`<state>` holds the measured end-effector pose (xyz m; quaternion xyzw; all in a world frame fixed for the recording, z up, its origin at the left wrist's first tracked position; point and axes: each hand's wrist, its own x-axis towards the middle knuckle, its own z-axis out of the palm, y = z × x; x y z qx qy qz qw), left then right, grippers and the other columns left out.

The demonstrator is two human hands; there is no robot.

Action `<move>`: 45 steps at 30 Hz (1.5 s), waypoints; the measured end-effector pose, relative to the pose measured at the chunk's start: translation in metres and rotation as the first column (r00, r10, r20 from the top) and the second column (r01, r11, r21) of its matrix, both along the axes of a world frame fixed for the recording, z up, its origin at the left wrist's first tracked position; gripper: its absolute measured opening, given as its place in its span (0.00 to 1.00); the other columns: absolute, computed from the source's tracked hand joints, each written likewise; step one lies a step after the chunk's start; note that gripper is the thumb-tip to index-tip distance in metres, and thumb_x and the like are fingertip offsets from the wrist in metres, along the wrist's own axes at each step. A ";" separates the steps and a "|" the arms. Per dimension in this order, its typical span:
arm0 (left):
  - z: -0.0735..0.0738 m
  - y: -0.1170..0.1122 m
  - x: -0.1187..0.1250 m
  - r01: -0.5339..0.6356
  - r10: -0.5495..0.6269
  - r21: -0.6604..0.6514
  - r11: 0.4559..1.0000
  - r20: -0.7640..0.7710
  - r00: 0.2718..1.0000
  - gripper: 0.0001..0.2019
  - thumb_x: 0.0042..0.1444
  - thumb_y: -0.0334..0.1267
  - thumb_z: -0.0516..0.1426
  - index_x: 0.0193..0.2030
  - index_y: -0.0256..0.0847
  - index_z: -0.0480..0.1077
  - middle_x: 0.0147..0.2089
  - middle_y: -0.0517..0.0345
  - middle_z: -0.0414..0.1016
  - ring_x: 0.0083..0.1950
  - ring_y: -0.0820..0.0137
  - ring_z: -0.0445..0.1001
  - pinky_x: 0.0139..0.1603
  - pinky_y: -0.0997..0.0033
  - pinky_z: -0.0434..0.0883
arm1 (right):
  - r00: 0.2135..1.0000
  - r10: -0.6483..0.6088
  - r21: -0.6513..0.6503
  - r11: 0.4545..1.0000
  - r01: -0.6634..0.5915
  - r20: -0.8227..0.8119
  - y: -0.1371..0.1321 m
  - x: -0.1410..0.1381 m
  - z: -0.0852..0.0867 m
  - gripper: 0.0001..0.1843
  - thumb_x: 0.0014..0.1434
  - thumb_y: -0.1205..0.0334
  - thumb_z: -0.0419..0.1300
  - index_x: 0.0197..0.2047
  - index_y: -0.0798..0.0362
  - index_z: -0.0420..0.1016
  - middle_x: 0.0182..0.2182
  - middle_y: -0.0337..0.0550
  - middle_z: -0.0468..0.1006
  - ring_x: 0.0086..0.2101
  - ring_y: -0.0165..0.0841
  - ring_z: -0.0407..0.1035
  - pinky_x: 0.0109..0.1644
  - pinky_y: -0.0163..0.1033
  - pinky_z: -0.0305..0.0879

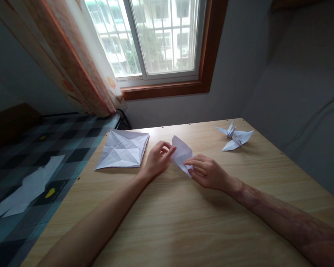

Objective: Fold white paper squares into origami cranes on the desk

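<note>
Room: a wooden table [183, 222] stands under a window [161, 37] with a patterned curtain [80, 66] drawn to one side; a chequered bed cover [44, 155] lies along the table's left edge, with loose paper scraps [25, 189] on it.
Work piece: the half-folded paper [180, 150] is near the middle of the table, between our two hands, with its upper flap raised off the wood.
Left hand: our left hand [156, 159] is loosely curled, the index fingertip at the paper's left edge. We cannot tell whether the thumb closes on it.
Right hand: our right hand [208, 172] pinches the paper's lower corner between thumb and fingers, closed on it.
Nearby: a creased open sheet [122, 148] lies flat just left of our left hand. Two finished paper cranes [235, 137] sit well apart at the far right of the table.
Step in hand: we judge this a mid-fold, with one flap lifted and not yet pressed flat.
Next move calls for: steady hold at the right-hand corner, the left fingertip guiding the raised edge into line, then firm pressure along the crease.
</note>
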<state>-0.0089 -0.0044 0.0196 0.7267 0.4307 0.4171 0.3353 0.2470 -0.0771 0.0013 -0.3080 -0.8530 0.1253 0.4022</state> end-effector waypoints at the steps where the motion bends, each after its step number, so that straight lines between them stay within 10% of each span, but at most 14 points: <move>1: 0.000 -0.001 0.001 0.026 -0.026 0.023 0.999 -0.001 1.000 0.19 0.67 0.57 0.64 0.43 0.40 0.74 0.50 0.50 0.80 0.40 0.69 0.80 0.42 0.69 0.78 | 0.997 -0.034 -0.011 0.999 0.033 -0.068 0.001 0.001 0.001 0.14 0.72 0.65 0.61 0.59 0.45 0.78 0.51 0.50 0.85 0.49 0.45 0.79 0.55 0.52 0.78; 7: 0.001 -0.002 0.001 0.021 -0.016 0.089 0.996 -0.055 0.998 0.16 0.64 0.48 0.68 0.36 0.40 0.70 0.46 0.53 0.74 0.41 0.69 0.76 0.43 0.69 0.79 | 0.914 -0.311 -0.178 0.946 0.271 -0.260 0.016 0.007 -0.005 0.08 0.73 0.60 0.59 0.53 0.47 0.76 0.50 0.49 0.82 0.51 0.46 0.77 0.57 0.55 0.77; 13: 0.001 -0.002 0.000 0.090 -0.088 0.047 0.995 -0.048 0.995 0.16 0.67 0.50 0.65 0.35 0.40 0.72 0.44 0.52 0.72 0.43 0.68 0.75 0.37 0.72 0.77 | 0.955 -0.239 -0.248 0.950 0.191 -0.178 0.020 0.008 -0.008 0.10 0.72 0.64 0.58 0.52 0.46 0.79 0.51 0.47 0.84 0.55 0.46 0.76 0.63 0.56 0.72; 26: 0.000 0.000 -0.004 0.368 -0.333 0.180 0.912 -0.195 0.922 0.08 0.64 0.32 0.64 0.49 0.41 0.80 0.52 0.48 0.82 0.54 0.64 0.80 0.58 0.64 0.77 | 0.972 -0.185 -0.234 0.961 0.149 -0.142 0.023 0.006 -0.012 0.02 0.68 0.64 0.65 0.44 0.48 0.78 0.48 0.48 0.83 0.52 0.45 0.76 0.62 0.54 0.72; 33: -0.018 0.009 -0.005 0.365 -0.326 0.203 0.909 -0.202 0.924 0.08 0.68 0.32 0.61 0.50 0.41 0.81 0.54 0.48 0.84 0.50 0.67 0.83 0.50 0.70 0.79 | 0.910 -0.248 -0.397 0.912 0.103 -0.332 0.024 0.007 -0.019 0.34 0.67 0.60 0.67 0.72 0.40 0.64 0.57 0.47 0.76 0.46 0.39 0.78 0.56 0.50 0.80; 45: -0.008 0.008 -0.012 0.412 -0.286 0.256 0.874 -0.414 0.864 0.15 0.64 0.42 0.68 0.54 0.41 0.80 0.56 0.47 0.83 0.52 0.61 0.84 0.54 0.64 0.79 | 0.977 0.002 -0.156 0.987 -0.036 -0.213 0.016 0.013 -0.007 0.39 0.69 0.71 0.62 0.77 0.36 0.61 0.65 0.51 0.70 0.47 0.39 0.76 0.60 0.55 0.79</move>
